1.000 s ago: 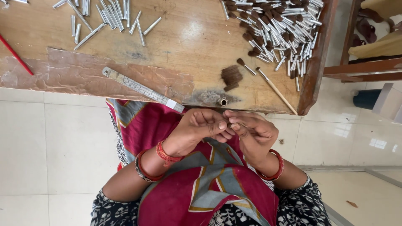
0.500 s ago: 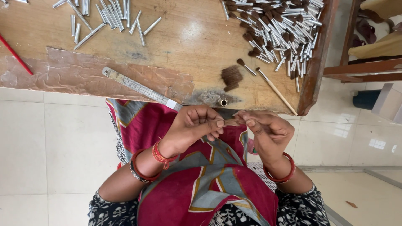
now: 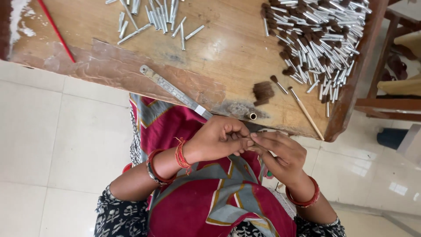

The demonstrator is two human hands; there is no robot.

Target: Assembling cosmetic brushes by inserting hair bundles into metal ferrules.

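Observation:
My left hand (image 3: 219, 139) and my right hand (image 3: 278, 153) meet fingertip to fingertip just below the near edge of the wooden table (image 3: 228, 48). Between the fingers is something very small, mostly hidden; it looks like a thin ferrule or tuft. Both hands hover over my red patterned clothing (image 3: 201, 193). On the table just above them lie a loose tuft of brown bristles (image 3: 263, 92), one small brush head (image 3: 278, 83) and a thin wooden stick (image 3: 305, 112). A short metal tube (image 3: 252, 116) stands at the table edge.
A large heap of silver ferrules with brown bristle tips (image 3: 315, 35) fills the table's far right. A smaller scatter of bare silver tubes (image 3: 153, 17) lies at the top middle. A steel ruler (image 3: 175, 92) lies slantwise, a red stick (image 3: 56, 30) at left. Wooden furniture (image 3: 386, 92) stands right.
The hands were pressed together, drew a little apart half a second ago with a thin piece between them, and have now closed together again at the fingertips.

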